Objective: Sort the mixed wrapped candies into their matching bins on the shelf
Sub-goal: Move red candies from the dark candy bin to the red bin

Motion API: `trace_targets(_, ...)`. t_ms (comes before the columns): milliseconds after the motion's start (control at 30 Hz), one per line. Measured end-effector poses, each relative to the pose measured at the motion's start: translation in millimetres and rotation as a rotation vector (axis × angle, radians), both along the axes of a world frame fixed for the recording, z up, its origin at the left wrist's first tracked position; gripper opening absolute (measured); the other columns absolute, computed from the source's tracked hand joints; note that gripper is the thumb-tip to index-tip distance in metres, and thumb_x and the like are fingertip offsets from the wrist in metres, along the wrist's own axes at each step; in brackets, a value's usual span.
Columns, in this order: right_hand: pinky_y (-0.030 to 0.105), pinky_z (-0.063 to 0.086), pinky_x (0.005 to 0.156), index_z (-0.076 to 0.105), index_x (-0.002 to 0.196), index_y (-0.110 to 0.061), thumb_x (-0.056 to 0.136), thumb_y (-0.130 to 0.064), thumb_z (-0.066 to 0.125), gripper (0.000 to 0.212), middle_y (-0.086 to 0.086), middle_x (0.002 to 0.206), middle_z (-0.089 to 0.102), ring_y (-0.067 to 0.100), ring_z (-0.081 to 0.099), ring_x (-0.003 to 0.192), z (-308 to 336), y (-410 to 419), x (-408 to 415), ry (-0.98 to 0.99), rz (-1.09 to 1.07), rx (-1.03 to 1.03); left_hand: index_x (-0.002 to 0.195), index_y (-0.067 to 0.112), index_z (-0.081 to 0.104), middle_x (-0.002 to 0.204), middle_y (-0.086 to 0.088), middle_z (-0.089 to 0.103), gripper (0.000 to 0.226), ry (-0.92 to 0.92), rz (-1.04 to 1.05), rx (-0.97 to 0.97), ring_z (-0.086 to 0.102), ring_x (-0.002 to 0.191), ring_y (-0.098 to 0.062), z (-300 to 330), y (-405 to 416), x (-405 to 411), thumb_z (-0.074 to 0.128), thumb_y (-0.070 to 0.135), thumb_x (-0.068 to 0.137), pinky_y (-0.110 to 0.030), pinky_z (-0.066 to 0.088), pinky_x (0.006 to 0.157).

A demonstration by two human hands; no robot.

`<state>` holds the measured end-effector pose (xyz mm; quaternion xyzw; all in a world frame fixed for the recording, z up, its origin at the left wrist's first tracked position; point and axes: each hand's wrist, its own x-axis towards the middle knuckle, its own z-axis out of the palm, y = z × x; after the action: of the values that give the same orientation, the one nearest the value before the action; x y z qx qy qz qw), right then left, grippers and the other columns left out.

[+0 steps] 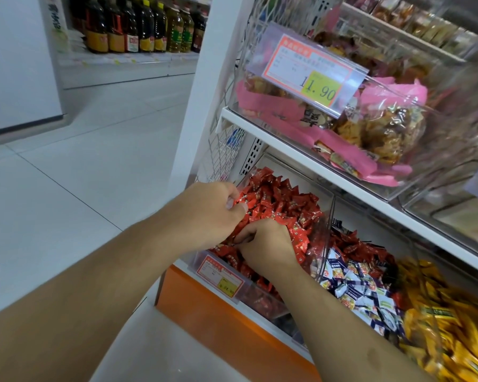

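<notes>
Both hands — left hand [213, 213], right hand [265, 244] — clutching red candies [284, 205]; upper tag [312, 75] "1.90".

Glossy red wrapped candies [282, 205] with white print fill the clear plastic bin [324, 232]. Beside them lie navy-and-white wrapped candies [362, 288], then yellow foil packets [453, 326]. Pink-wrapped snack bags [342, 150] sit above. The price label [312, 70] is orange-bordered with a yellow patch.
</notes>
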<state>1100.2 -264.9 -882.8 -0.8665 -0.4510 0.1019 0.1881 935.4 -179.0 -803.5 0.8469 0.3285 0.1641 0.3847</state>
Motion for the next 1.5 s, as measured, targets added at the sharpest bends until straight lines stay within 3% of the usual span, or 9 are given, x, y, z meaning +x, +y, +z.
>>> trace_targets(167, 0.02, 0.054, 0.054, 0.079, 0.068, -0.03, 0.082, -0.018, 0.084, 0.019, -0.017, 0.065, 0.069, -0.002, 0.064, 0.062, 26, -10, -2, 0.092, -0.034, 0.069, 0.137, 0.031, 0.058, 0.057, 0.005, 0.06, 0.038, 0.006, 0.007, 0.006, 0.057, 0.042, -0.001, 0, 0, 0, 0.051, 0.049, 0.104, -0.023, 0.042, 0.053)
trace_targets(233, 0.013, 0.043, 0.05, 0.08, 0.07, -0.028, 0.082, -0.018, 0.084, 0.016, -0.017, 0.059, 0.066, -0.003, 0.057, 0.053, 42, -18, -5, 0.136, -0.038, 0.146, 0.138, 0.031, 0.058, 0.074, 0.004, 0.07, 0.039, 0.005, 0.008, 0.024, 0.06, 0.051, -0.003, 1, 0, 1, 0.051, 0.05, 0.104, -0.022, 0.042, 0.056)
trace_targets(600, 0.021, 0.046, 0.055, 0.08, 0.079, -0.026, 0.084, -0.019, 0.084, 0.011, -0.002, 0.07, 0.072, 0.008, 0.057, 0.057, 121, -121, -17, 0.34, -0.193, 0.478, 0.143, 0.03, 0.056, 0.138, -0.002, 0.064, 0.044, 0.053, -0.001, 0.047, 0.062, 0.117, -0.019, 4, -9, 2, 0.05, 0.05, 0.105, -0.028, 0.043, 0.088)
trace_targets(733, 0.029, 0.047, 0.061, 0.078, 0.081, -0.03, 0.082, -0.018, 0.085, 0.014, -0.006, 0.069, 0.071, 0.007, 0.059, 0.06, 124, -186, 7, 0.133, -0.401, 0.464, 0.141, 0.03, 0.057, 0.127, 0.0, 0.068, 0.041, 0.046, -0.003, 0.044, 0.065, 0.088, -0.006, 5, -10, 3, 0.051, 0.047, 0.105, -0.026, 0.046, 0.074)
trace_targets(900, 0.029, 0.044, 0.063, 0.068, 0.089, -0.043, 0.083, -0.024, 0.083, 0.025, -0.016, 0.085, 0.072, 0.007, 0.063, 0.069, 120, -209, 18, -0.251, -0.478, 0.122, 0.131, 0.034, 0.06, 0.074, 0.003, 0.068, 0.028, 0.03, 0.01, 0.008, 0.05, 0.036, -0.006, 6, -10, 3, 0.046, 0.038, 0.107, -0.02, 0.04, 0.039)
trace_targets(1033, 0.022, 0.049, 0.082, 0.072, 0.109, -0.036, 0.089, -0.016, 0.075, 0.028, -0.02, 0.101, 0.067, 0.001, 0.063, 0.087, 118, -160, -8, -0.3, -0.162, 0.256, 0.127, 0.038, 0.061, 0.083, 0.003, 0.073, 0.025, 0.028, 0.044, 0.016, 0.052, 0.038, -0.008, 5, -5, 3, 0.046, 0.04, 0.107, -0.03, 0.05, 0.047)
trace_targets(1200, 0.002, 0.047, 0.08, 0.078, 0.108, -0.034, 0.098, -0.016, 0.063, 0.025, -0.024, 0.103, 0.072, -0.008, 0.064, 0.094, 78, -52, -30, 0.035, 0.164, 0.157, 0.127, 0.039, 0.061, 0.099, 0.005, 0.071, 0.026, 0.021, 0.055, 0.001, 0.066, 0.057, -0.014, 3, -2, 3, 0.049, 0.043, 0.105, -0.038, 0.059, 0.059)
trace_targets(1333, 0.026, 0.057, 0.087, 0.08, 0.105, -0.028, 0.092, -0.007, 0.059, 0.033, -0.012, 0.103, 0.077, 0.004, 0.068, 0.094, 33, -4, -15, -0.006, 0.214, 0.046, 0.13, 0.038, 0.06, 0.082, 0.007, 0.063, 0.028, 0.022, 0.051, -0.009, 0.049, 0.049, -0.003, 1, -1, 4, 0.051, 0.044, 0.104, -0.014, 0.033, 0.045)
trace_targets(1500, 0.035, 0.057, 0.095, 0.074, 0.12, -0.033, 0.087, -0.01, 0.066, 0.041, -0.012, 0.12, 0.073, 0.012, 0.066, 0.112, 18, 6, 4, -0.039, 0.089, -0.014, 0.124, 0.04, 0.06, 0.082, 0.007, 0.068, 0.023, 0.018, 0.038, -0.032, 0.057, 0.052, 0.0, -1, 5, 2, 0.053, 0.046, 0.103, -0.02, 0.04, 0.052)
